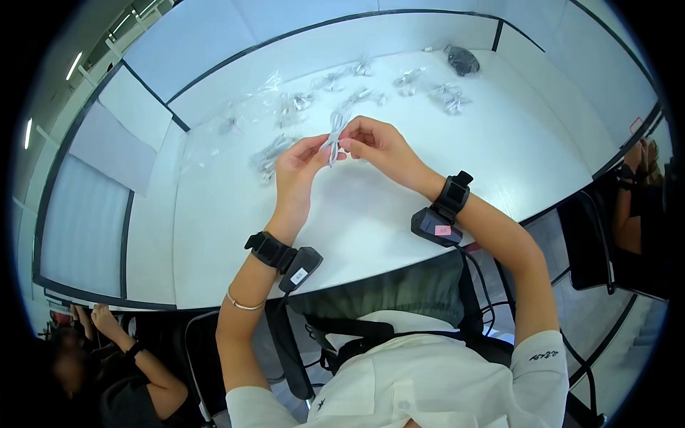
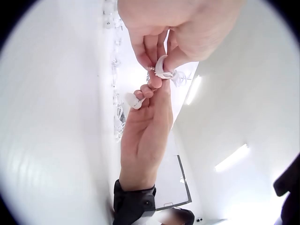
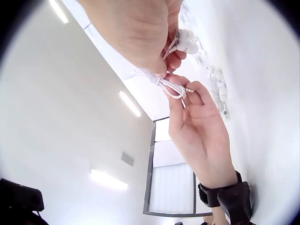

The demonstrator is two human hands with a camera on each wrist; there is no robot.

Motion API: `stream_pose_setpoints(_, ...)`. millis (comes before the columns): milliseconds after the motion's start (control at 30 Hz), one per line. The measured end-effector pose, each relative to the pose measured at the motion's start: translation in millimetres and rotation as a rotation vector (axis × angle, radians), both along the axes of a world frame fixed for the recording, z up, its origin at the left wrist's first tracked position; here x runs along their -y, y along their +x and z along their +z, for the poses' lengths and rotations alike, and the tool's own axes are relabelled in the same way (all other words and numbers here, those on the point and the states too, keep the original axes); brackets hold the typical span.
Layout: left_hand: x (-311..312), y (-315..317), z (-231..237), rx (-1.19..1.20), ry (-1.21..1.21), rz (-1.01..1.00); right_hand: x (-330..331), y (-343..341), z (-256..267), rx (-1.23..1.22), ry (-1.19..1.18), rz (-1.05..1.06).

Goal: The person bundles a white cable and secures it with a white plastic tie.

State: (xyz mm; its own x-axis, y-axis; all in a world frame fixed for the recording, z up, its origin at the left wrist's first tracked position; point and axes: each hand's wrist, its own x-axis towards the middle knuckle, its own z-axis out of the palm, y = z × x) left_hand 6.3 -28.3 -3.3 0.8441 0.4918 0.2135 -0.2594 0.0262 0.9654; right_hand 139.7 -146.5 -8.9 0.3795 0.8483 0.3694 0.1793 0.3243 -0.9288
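A pair of white wired earphones [image 1: 335,135], its cable wound into a tied bundle, is held up between both hands above the table. My left hand [image 1: 295,171] pinches the lower loops of the bundle [image 3: 174,88] between thumb and fingers. Beside those fingers the gold audio plug [image 3: 189,90] sticks out. From the other side my right hand [image 1: 378,148] grips the cable near the middle of the bundle, fingers curled. The white earbuds [image 3: 185,42] poke out past the right hand's fingers. Part of the cable is hidden behind the fingers.
On the white table [image 1: 521,157] lie several clear-bagged cable bundles, among them one [image 1: 270,158] left of the hands and one [image 1: 449,98] at the back right. A dark bagged bundle [image 1: 462,61] sits near the back panel. Low partitions [image 1: 421,32] enclose the table's far side.
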Motion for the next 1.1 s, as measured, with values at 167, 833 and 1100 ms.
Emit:
stream_pose_setpoints(167, -2.9, -1.5, -0.3, -0.023, -0.067, -0.057, 2.2, 0.1, 4.4, 0.129, -0.021, -0.102)
stream_pose_setpoints(833, -0.8, 1.9, -3.5, -0.041, -0.052, -0.057, 2.1, -3.3, 6.0, 0.249, 0.015, -0.159)
stream_pose_setpoints(1100, -1.4, -0.6, -0.9, -0.012, -0.112, -0.111, 1.4, -1.4, 2.1, 0.180, -0.066, -0.142)
